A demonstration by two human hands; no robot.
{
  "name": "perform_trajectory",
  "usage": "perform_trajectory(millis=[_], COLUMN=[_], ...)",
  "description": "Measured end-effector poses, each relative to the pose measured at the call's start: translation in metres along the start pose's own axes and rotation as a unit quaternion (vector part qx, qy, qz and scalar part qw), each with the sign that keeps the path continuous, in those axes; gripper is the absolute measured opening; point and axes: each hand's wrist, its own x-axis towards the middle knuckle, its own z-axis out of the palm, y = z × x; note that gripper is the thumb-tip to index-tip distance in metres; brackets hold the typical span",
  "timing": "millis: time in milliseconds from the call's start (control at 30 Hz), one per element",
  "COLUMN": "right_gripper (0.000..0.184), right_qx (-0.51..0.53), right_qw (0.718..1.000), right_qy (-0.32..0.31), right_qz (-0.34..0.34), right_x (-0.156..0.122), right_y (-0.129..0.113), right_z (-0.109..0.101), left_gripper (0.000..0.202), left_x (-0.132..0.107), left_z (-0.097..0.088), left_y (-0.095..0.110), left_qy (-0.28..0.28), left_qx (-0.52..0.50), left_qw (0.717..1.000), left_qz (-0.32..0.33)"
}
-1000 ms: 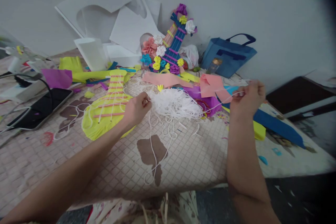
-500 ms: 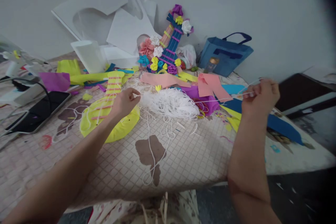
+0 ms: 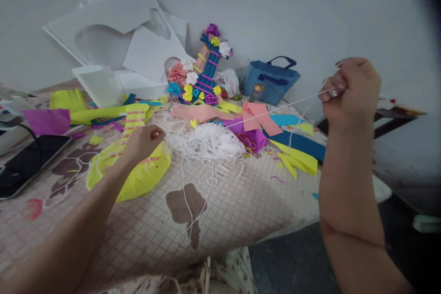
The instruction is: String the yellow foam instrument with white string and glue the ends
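Note:
A tangled heap of white string [image 3: 206,141] lies in the middle of the patterned cloth. My right hand [image 3: 351,87] is raised at the right, fingers pinched on a taut strand of white string [image 3: 275,110] that runs down to the heap. My left hand [image 3: 143,141] is closed low over the yellow paper guitar [image 3: 132,172], just left of the heap, and seems to pinch the string's other end. The yellow guitar has pink strips across its neck and white strings along it.
A blue paper guitar with paper flowers [image 3: 203,78] leans on the wall, beside a blue bag [image 3: 272,80]. White cut boards [image 3: 113,23] stand behind. Coloured paper scraps [image 3: 296,154] lie to the right, a dark tablet [image 3: 27,163] to the left.
My right hand has risen up and to the right, pulling the strand tight out of the heap. My left hand has slid left, onto the yellow guitar. The view has swung right.

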Motion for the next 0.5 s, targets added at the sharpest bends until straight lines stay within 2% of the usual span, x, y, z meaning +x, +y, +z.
perform_trajectory(millis=[167, 333, 433, 500], right_gripper=[0.023, 0.027, 0.024, 0.024], right_qx=[-0.019, 0.003, 0.012, 0.019], right_qw=[0.995, 0.983, 0.974, 0.968], right_qy=[-0.093, -0.175, -0.222, -0.245], right_qz=[-0.030, -0.046, -0.053, -0.047], right_x=[0.011, 0.021, 0.027, 0.029], right_y=[-0.024, -0.050, -0.061, -0.066], right_z=[0.028, 0.056, 0.072, 0.084], left_gripper=[0.025, 0.023, 0.019, 0.023], left_x=[-0.003, 0.000, 0.002, 0.003], left_z=[-0.003, -0.006, -0.008, -0.008], left_y=[0.011, 0.011, 0.017, 0.028], left_qy=[-0.044, -0.101, -0.072, -0.050], left_qx=[0.051, 0.082, 0.055, 0.003], left_qw=[0.997, 0.989, 0.992, 0.994], left_qz=[0.030, 0.067, 0.092, 0.094])
